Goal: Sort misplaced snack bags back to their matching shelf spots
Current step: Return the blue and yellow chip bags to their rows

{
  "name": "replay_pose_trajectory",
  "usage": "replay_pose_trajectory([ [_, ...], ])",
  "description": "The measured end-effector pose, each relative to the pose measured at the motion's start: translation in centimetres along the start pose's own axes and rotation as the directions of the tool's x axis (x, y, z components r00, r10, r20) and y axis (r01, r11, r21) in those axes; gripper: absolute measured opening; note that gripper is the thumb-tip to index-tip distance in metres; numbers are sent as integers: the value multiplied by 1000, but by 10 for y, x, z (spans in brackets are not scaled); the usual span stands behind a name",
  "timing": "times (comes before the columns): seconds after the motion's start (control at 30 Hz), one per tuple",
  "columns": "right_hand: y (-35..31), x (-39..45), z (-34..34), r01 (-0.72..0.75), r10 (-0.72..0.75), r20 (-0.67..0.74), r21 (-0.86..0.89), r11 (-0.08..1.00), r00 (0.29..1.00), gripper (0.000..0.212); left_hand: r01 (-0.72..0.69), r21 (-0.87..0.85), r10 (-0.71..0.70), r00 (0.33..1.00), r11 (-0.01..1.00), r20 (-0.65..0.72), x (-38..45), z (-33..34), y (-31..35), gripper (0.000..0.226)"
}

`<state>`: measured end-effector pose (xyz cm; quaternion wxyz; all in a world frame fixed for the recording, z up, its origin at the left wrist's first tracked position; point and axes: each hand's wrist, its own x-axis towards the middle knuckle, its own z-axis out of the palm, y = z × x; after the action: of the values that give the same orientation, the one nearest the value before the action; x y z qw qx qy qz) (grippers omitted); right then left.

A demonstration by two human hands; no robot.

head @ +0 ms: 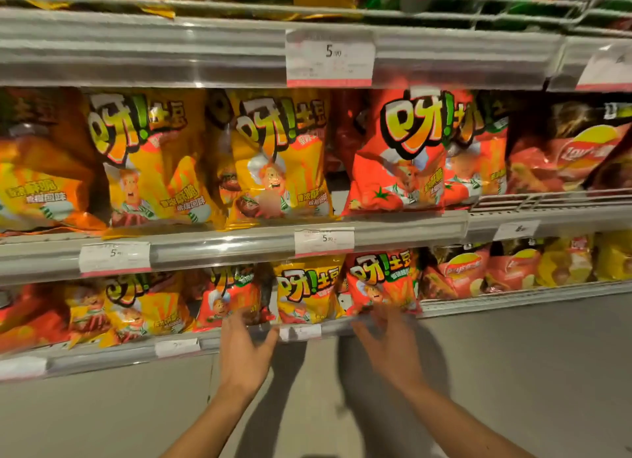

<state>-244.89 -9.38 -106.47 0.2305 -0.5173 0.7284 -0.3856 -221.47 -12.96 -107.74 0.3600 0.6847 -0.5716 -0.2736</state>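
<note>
Both forearms are being stretched up from the bottom of the frame; the left hand [248,350] and right hand [390,346] are being held open, fingers spread, gripping nothing, at the lowest shelf [102,356] edge. Just above them, a yellow snack bag [307,291] is being flanked by two red snack bags [383,283].

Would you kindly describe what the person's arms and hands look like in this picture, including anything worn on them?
Both forearms are bare as far as the picture shows: no sleeves, gloves, watch or bracelet can be seen. The left hand and the right hand show no rings that can be made out, though the right one is blurred, so small details cannot be settled.
</note>
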Motion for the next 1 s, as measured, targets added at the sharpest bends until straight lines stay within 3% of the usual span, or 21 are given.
replay_pose_trajectory([
  [0.17,0,-1,49,20,-26,35,164,986,999,41,37,43,-31,991,998,-127,11,-10,-31,61],
  [0.27,-7,11,68,65,-79,47,238,969,996,55,67,54,-59,988,996,-140,33,-19,-40,70],
  [0.43,-9,48,96,-24,-13,108,337,941,994,94,40,84,-31,994,996,-109,74,-15,-48,82],
  [0.73,4,71,132,41,-79,113,303,952,990,83,93,-84,-92,996,992,18,112,-2,-61,67],
  [0.9,2,72,134,88,-104,44,263,961,994,76,126,-121,-135,989,985,-64,112,0,-61,62],
  [1.0,-7,61,134,114,-113,-19,232,966,993,79,116,-148,-135,983,982,-121,103,-5,-61,72],
])
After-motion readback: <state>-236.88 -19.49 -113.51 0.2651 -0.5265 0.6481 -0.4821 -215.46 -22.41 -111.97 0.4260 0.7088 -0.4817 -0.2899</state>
